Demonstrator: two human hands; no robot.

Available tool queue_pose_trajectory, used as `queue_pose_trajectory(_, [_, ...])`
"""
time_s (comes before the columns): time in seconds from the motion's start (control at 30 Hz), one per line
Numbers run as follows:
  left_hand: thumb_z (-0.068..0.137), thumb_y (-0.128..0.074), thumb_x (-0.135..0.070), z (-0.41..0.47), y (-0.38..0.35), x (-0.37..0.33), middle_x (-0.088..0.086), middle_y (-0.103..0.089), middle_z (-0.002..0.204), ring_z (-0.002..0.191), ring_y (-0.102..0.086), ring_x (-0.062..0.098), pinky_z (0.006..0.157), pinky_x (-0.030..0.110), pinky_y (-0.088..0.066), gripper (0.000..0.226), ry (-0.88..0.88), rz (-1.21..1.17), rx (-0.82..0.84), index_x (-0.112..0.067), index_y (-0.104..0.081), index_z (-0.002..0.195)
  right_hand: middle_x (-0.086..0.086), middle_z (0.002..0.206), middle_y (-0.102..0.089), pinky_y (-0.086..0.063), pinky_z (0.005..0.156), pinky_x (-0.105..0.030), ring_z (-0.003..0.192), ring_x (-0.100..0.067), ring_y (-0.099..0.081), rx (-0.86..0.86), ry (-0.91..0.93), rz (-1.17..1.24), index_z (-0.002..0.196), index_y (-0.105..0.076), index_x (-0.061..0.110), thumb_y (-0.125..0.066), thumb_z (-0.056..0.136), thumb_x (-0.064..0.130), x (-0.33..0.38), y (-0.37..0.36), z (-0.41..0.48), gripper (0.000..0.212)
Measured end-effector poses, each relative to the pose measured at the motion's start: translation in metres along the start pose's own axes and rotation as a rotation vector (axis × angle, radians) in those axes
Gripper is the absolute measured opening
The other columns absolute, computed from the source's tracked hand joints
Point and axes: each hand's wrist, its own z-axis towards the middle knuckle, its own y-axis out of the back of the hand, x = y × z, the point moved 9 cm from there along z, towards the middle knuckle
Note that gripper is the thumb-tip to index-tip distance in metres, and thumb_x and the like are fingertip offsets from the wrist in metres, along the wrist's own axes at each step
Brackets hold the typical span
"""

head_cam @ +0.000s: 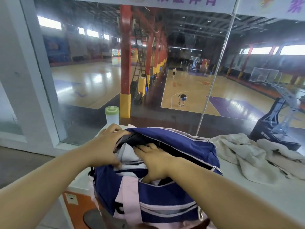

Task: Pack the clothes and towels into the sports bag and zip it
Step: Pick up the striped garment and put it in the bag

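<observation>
A navy and pink sports bag (189,146) stands unzipped on the white table (264,192) in front of me. A white garment with dark stripes (127,154) lies in its mouth. My left hand (105,146) grips the bag's left end, its fingers curled over the rim and the garment. My right hand (155,161) lies flat, palm down, on the garment inside the opening. A crumpled beige towel (257,156) lies on the table just right of the bag.
A white bottle with a green lid (112,114) stands behind the bag by the glass wall (82,80), which overlooks a basketball hall. An orange panel (77,200) shows below the table's left edge.
</observation>
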Motion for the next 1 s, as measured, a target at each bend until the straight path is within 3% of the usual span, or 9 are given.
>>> queue_pose_trajectory(0.1, [0.067,-0.076,-0.037,-0.008,0.013,-0.005,-0.014,-0.034,0.118,0.113,-0.038,0.011,0.092,0.025,-0.035,0.062,-0.029,-0.013,-0.097,-0.038,-0.047,0.122,-0.005,0.156,-0.020,-0.024,0.114,-0.044,0.139,-0.028,-0.021,0.006,0.041,0.016,0.147,-0.023,0.019,-0.070,0.078,0.038,0.001,0.016,-0.016,0.086])
queue_pose_trajectory(0.2, [0.074,-0.074,-0.040,-0.017,0.028,-0.024,-0.014,-0.044,0.110,0.097,-0.044,0.000,0.083,0.014,-0.032,0.039,-0.085,-0.007,-0.191,-0.044,-0.049,0.104,-0.005,0.143,-0.046,-0.039,0.102,-0.044,0.127,-0.028,-0.044,-0.033,0.053,0.062,0.134,-0.049,0.021,-0.065,0.084,0.031,-0.002,0.038,-0.042,0.053])
queue_pose_trajectory(0.27, [0.074,-0.073,-0.041,-0.021,0.031,-0.042,-0.016,-0.050,0.103,0.092,-0.046,-0.006,0.078,0.007,-0.033,0.034,-0.118,-0.005,-0.207,-0.043,-0.052,0.099,-0.001,0.136,-0.054,-0.044,0.095,-0.041,0.120,-0.024,-0.050,-0.037,0.013,0.044,0.133,-0.050,0.028,-0.059,0.089,0.034,-0.012,0.046,-0.064,0.046])
queue_pose_trajectory(0.4, [0.068,-0.061,-0.056,-0.019,0.021,-0.091,-0.023,-0.057,0.093,0.096,-0.048,-0.008,0.077,0.003,-0.035,0.028,-0.192,-0.044,-0.183,-0.041,-0.061,0.091,0.006,0.132,-0.058,-0.045,0.096,-0.042,0.119,-0.017,-0.052,-0.077,-0.030,0.064,0.133,-0.049,0.030,-0.056,0.090,0.037,-0.038,0.060,-0.113,0.044])
queue_pose_trajectory(0.47, [0.072,-0.067,-0.049,-0.011,0.007,-0.117,-0.024,-0.059,0.089,0.094,-0.050,-0.010,0.074,0.006,-0.039,0.017,-0.208,-0.059,-0.133,-0.041,-0.062,0.086,0.008,0.132,-0.057,-0.044,0.097,-0.036,0.117,-0.013,-0.053,-0.068,-0.088,0.085,0.134,-0.048,0.029,-0.056,0.091,0.039,-0.059,0.064,-0.142,0.045])
queue_pose_trajectory(0.57, [0.074,-0.071,-0.045,0.010,-0.019,-0.154,-0.023,-0.061,0.091,0.087,-0.057,-0.005,0.069,0.012,-0.044,0.017,-0.240,-0.061,-0.044,-0.039,-0.064,0.088,0.008,0.126,-0.059,-0.044,0.094,-0.034,0.109,-0.012,-0.055,-0.051,-0.184,0.120,0.130,-0.050,0.030,-0.055,0.091,0.041,-0.100,0.060,-0.188,0.041])
queue_pose_trajectory(0.8, [0.076,-0.063,-0.053,0.078,-0.090,-0.252,-0.022,-0.059,0.089,0.081,-0.055,-0.003,0.076,0.022,-0.049,0.020,-0.374,0.010,0.127,-0.036,-0.061,0.087,0.019,0.123,-0.057,-0.044,0.093,-0.029,0.105,-0.005,-0.054,0.013,-0.546,0.209,0.128,-0.048,0.040,-0.055,0.086,0.053,-0.230,0.014,-0.293,0.044])
queue_pose_trajectory(1.0, [0.078,-0.062,-0.047,0.145,-0.152,-0.319,-0.022,-0.056,0.085,0.080,-0.057,0.000,0.073,0.019,-0.049,0.020,-0.400,-0.023,0.241,-0.035,-0.062,0.095,0.015,0.122,-0.056,-0.040,0.087,-0.025,0.098,-0.006,-0.048,0.091,-0.778,0.253,0.130,-0.047,0.037,-0.055,0.088,0.050,-0.322,-0.013,-0.356,0.045])
